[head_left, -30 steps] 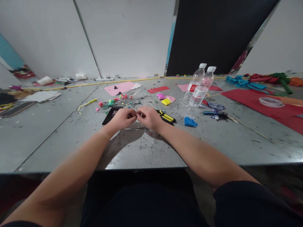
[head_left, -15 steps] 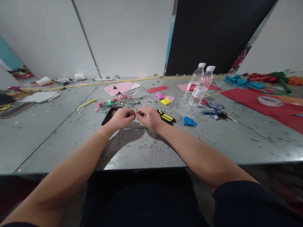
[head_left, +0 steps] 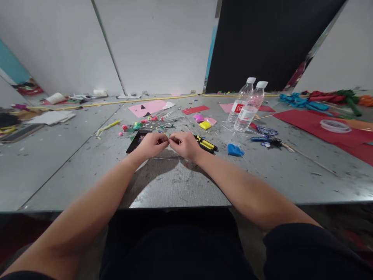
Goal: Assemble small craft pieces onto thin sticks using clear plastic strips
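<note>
My left hand (head_left: 151, 145) and right hand (head_left: 184, 144) meet fingertip to fingertip at the centre of the frame, both pinched on one tiny piece (head_left: 168, 142) between them, too small to name, held just above the counter (head_left: 175, 186). Both grips are tight, fingers curled in. Just behind my left knuckles lies a black card (head_left: 134, 143); just right of my right hand sits the yellow-and-black cutter (head_left: 206, 144). Further right, a blue lump (head_left: 234, 150), then two water bottles (head_left: 247, 105) upright toward the upper right. Bright scraps (head_left: 145, 123) crowd the space behind my hands. The risk, as I judge it: the piece slips from a pinch this fine and vanishes among that clutter, or my right wrist knocks the cutter.
</note>
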A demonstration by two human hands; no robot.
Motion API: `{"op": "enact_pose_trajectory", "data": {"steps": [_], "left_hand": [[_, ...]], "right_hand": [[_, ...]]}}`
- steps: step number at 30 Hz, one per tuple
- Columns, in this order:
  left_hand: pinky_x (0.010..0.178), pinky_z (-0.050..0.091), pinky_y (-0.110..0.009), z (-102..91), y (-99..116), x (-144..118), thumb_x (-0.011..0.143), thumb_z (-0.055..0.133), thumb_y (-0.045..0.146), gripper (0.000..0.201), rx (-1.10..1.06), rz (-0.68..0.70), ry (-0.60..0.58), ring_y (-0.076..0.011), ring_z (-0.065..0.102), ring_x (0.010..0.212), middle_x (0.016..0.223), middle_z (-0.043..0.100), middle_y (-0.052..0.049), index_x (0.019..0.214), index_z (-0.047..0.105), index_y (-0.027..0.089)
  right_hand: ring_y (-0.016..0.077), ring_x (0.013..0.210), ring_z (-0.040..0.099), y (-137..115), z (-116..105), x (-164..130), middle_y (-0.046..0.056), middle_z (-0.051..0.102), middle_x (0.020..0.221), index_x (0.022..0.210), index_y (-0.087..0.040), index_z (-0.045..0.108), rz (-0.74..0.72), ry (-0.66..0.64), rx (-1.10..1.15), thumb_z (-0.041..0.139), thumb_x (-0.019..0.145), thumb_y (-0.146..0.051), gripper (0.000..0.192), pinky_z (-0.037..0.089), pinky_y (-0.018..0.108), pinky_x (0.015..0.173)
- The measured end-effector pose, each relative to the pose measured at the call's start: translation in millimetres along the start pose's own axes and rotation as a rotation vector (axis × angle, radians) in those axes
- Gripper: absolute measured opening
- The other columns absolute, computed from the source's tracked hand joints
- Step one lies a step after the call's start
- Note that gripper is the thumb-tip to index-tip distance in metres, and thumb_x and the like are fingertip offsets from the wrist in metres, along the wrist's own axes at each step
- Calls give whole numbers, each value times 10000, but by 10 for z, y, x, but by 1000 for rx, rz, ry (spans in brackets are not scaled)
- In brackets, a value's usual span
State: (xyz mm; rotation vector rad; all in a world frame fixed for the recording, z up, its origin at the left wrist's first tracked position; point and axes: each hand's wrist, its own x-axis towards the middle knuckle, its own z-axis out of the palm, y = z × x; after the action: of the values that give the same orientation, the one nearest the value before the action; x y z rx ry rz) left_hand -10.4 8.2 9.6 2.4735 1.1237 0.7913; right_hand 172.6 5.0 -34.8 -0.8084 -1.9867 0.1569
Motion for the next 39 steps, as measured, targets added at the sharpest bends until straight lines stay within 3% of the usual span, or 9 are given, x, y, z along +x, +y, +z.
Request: {"op": "enact_pose_trajectory", "data": {"steps": [10,18,25,31,39], "left_hand": [[546,297,-265,12,-16,-15,758,511,321,225,11,-26,-3,-119,417,572,540,465,36,615,597,170],[600,411,-256,-6,30,-20,784,565,335,223,-56,-18,39,-145,566,653,699,670,-18,782,699,157],[610,410,-250,9,-7,-19,741,579,262,139,-105,-9,64,-125,531,640,672,633,6,770,679,169],[581,376,-255,12,6,-19,721,593,289,128,-93,-50,53,-124,495,623,633,579,22,706,638,170],[556,345,-252,10,-24,1,746,609,363,212,-143,-67,-5,-115,468,603,606,547,21,650,603,174]], "right_hand": [[142,633,496,-54,-13,15,3,579,639,668,-199,567,39,-58,-63,567,864,-194,196,343,281,644],[146,646,507,-50,-30,4,0,584,648,701,-200,579,65,5,-35,549,861,-189,163,375,278,666],[163,689,540,-35,1,8,40,643,748,765,-190,593,33,58,-51,543,856,-179,104,419,297,715],[169,704,544,-43,-1,12,34,633,728,721,-201,583,16,-21,-87,552,870,-177,155,402,300,714],[175,707,553,-10,12,8,35,636,727,774,-195,615,17,-23,-93,556,863,-186,108,410,301,710]]}}
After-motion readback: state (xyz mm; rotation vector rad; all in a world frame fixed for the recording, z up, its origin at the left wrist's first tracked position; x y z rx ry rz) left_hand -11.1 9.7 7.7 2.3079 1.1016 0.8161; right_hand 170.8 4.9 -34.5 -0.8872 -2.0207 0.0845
